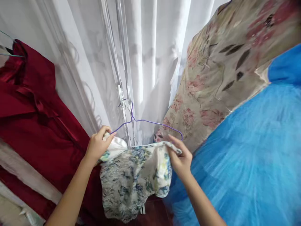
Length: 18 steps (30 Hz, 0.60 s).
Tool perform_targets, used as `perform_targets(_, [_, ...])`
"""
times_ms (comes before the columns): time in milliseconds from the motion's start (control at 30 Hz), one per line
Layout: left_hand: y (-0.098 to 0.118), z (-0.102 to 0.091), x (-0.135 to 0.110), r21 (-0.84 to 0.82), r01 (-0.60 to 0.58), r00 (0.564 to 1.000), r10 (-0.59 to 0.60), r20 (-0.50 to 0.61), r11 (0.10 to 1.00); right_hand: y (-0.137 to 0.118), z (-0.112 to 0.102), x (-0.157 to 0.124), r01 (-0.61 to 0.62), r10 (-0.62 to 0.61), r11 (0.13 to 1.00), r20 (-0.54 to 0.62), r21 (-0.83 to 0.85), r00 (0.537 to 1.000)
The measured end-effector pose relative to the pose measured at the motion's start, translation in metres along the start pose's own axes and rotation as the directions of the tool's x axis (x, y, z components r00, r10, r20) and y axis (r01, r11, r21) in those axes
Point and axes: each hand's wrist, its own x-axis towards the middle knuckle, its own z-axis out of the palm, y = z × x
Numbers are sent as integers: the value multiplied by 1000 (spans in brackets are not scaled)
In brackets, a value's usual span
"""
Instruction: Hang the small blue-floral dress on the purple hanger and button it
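A purple wire hanger (156,122) hangs by its hook in front of the white curtain. Below it, a white garment with a blue, green and yellow floral print (134,175) is stretched between both hands. My left hand (100,145) pinches the garment's left upper corner, close against the left end of the hanger. Fingers closed, my right hand (181,157) grips the garment's right upper edge just under the hanger's right end, which sticks out bare above it. The garment's lower part droops loosely and is slightly blurred.
A dark red dress (44,103) hangs on the left. To the right are a beige floral fabric (207,75) and a bright blue tulle dress (249,150). White curtains (150,47) with silvery vertical strips form the backdrop. Dark reddish floor (155,212) shows below.
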Motion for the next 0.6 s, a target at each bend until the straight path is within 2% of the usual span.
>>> perform_targets(133, [0, -2, -2, 1, -74, 996, 74, -56, 997, 1, -19, 43, -46, 69, 987, 150, -154, 986])
perform_targets(233, [-4, -4, 1, 2, -115, 991, 115, -71, 993, -7, -20, 67, 4, 78, 958, 275, -285, 958])
perform_targets(300, [-11, -8, 6, 10, -125, 990, 125, -65, 992, -17, -21, 79, 42, 100, 939, 386, -342, 917])
perform_targets(367, [-20, -14, 11, 31, -113, 992, 115, -59, 993, -26, -25, 88, 22, 152, 952, 534, -307, 832])
perform_targets(400, [-26, -17, 13, 36, -96, 994, 98, -56, 995, -29, -29, 92, -40, 189, 967, 609, -250, 771])
perform_targets(467, [-42, -21, 16, 7, -36, 998, 36, -42, 999, -29, -37, 96, -271, 263, 955, 753, -117, 604])
perform_targets(533, [-62, -22, 14, -110, 46, 999, -44, 24, 993, -18, -40, 95, -539, 301, 842, 851, -25, 430])
perform_targets(567, [-73, -20, 12, -192, 97, 994, -84, 73, 977, -9, -37, 91, -647, 309, 763, 872, 11, 379])
perform_targets(600, [-84, -18, 9, -273, 151, 985, -122, 122, 950, 1, -32, 86, -729, 325, 682, 868, 58, 374])
